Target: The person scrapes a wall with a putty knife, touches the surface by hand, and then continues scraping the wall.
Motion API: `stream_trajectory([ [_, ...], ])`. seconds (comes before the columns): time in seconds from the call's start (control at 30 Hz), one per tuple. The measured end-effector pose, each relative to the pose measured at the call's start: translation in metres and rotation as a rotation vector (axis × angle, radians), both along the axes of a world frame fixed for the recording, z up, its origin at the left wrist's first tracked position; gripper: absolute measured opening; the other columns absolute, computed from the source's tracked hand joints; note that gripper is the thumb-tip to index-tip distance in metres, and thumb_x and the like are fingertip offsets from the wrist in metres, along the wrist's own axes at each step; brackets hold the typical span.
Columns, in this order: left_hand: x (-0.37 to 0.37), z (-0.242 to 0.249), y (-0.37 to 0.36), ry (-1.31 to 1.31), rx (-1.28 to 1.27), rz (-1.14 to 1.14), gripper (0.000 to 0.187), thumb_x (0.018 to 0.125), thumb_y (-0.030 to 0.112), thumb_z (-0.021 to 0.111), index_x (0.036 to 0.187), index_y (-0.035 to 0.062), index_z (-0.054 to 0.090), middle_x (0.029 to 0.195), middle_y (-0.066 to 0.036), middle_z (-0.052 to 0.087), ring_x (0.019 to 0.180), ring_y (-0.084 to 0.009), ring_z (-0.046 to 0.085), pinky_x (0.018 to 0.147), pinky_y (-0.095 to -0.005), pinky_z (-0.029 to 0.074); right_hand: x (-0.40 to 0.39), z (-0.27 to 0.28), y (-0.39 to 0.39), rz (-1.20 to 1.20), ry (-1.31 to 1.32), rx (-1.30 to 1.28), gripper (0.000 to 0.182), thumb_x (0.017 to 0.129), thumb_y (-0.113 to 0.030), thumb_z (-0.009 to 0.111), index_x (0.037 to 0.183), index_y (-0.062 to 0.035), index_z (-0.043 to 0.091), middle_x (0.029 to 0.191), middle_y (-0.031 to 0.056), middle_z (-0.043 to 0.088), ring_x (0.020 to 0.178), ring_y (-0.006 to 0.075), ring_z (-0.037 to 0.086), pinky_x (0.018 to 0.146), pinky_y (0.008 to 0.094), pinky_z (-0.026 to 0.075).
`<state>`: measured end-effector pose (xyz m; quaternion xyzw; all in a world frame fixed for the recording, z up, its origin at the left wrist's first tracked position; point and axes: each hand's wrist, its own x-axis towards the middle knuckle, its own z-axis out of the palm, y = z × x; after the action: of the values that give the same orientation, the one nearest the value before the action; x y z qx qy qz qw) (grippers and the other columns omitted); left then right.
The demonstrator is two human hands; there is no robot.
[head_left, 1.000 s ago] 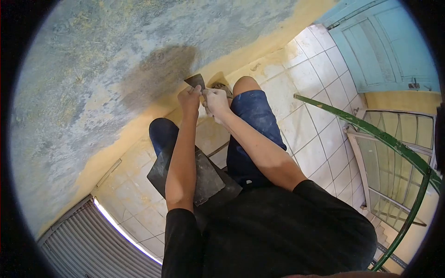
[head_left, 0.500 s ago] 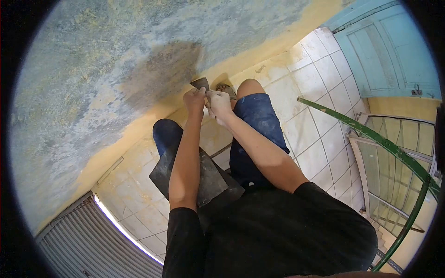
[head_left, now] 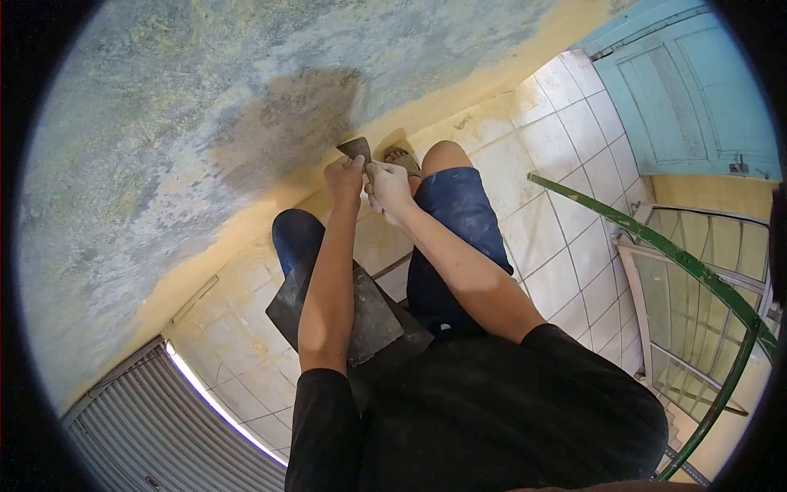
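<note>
My left hand (head_left: 343, 175) is closed, its thumb pressed on a small dark grey piece of sandpaper (head_left: 355, 148), which flares towards its upper edge. Beside it my right hand (head_left: 388, 186) is also closed, with its fingertips at the lower end of the same piece. The two hands nearly touch, between my knees and in front of the wall (head_left: 188, 164). Larger dark sheets (head_left: 377, 321) lie across my lap under the left forearm; one has a ragged edge.
The wall has patchy blue-grey paint above a yellow band. Dusty white tiles (head_left: 533, 164) cover the floor. A green metal rail (head_left: 656, 242) crosses the right side before a barred frame (head_left: 697, 295). A blue door (head_left: 672, 90) stands top right; a ribbed shutter (head_left: 164, 418) lies lower left.
Hardly anything differs. The hands and the sandpaper hold nearly the same place and pose, and the view has shifted only slightly.
</note>
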<state>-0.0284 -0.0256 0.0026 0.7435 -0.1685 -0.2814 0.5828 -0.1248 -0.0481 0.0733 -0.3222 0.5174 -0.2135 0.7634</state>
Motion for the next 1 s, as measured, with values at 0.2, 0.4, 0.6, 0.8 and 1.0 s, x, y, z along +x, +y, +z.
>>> stream_trajectory([
  [0.2, 0.000, -0.017, -0.002, 0.037, 0.074, 0.011, 0.029, 0.075, 0.012, 0.070, 0.054, -0.0017, 0.054, 0.050, -0.004, 0.051, 0.047, -0.0157, 0.045, 0.049, -0.0373, 0.036, -0.005, -0.001, 0.002, -0.013, 0.012, -0.001, 0.024, 0.095, -0.019, 0.048, 0.076, -0.0077, 0.056, 0.054, 0.0016, 0.046, 0.035, 0.0110, 0.037, 0.032, 0.0281, 0.024],
  [0.4, 0.007, -0.042, -0.006, 0.074, 0.098, -0.074, 0.027, 0.074, 0.014, 0.069, 0.057, -0.0012, 0.055, 0.054, -0.006, 0.054, 0.051, -0.0145, 0.048, 0.052, -0.0367, 0.038, 0.000, -0.018, -0.001, -0.024, 0.026, -0.023, 0.023, 0.094, -0.018, 0.048, 0.076, -0.0074, 0.056, 0.055, 0.0026, 0.047, 0.035, 0.0117, 0.037, 0.033, 0.0288, 0.026],
  [0.6, -0.003, -0.025, -0.004, -0.062, 0.163, -0.069, 0.027, 0.074, 0.016, 0.070, 0.059, -0.0027, 0.058, 0.054, -0.008, 0.053, 0.054, -0.0164, 0.049, 0.054, -0.0388, 0.039, -0.005, -0.020, 0.003, -0.015, 0.049, -0.087, 0.022, 0.095, -0.019, 0.049, 0.081, -0.0055, 0.059, 0.055, 0.0023, 0.047, 0.036, 0.0114, 0.040, 0.033, 0.0286, 0.026],
  [0.8, 0.002, -0.020, -0.002, 0.070, 0.064, -0.094, 0.028, 0.074, 0.017, 0.071, 0.059, -0.0030, 0.058, 0.054, -0.008, 0.053, 0.053, -0.0164, 0.045, 0.053, -0.0390, 0.038, -0.002, -0.005, 0.003, -0.046, 0.038, -0.039, 0.021, 0.095, -0.019, 0.049, 0.081, -0.0062, 0.059, 0.055, 0.0022, 0.047, 0.036, 0.0117, 0.039, 0.033, 0.0282, 0.026],
  [1.0, 0.001, -0.021, -0.009, 0.003, 0.079, -0.060, 0.029, 0.075, 0.017, 0.071, 0.059, -0.0028, 0.057, 0.054, -0.008, 0.053, 0.053, -0.0161, 0.045, 0.053, -0.0374, 0.038, -0.001, -0.008, -0.003, -0.011, 0.043, -0.043, 0.022, 0.095, -0.019, 0.049, 0.078, -0.0070, 0.056, 0.055, 0.0025, 0.047, 0.036, 0.0124, 0.039, 0.032, 0.0286, 0.027],
])
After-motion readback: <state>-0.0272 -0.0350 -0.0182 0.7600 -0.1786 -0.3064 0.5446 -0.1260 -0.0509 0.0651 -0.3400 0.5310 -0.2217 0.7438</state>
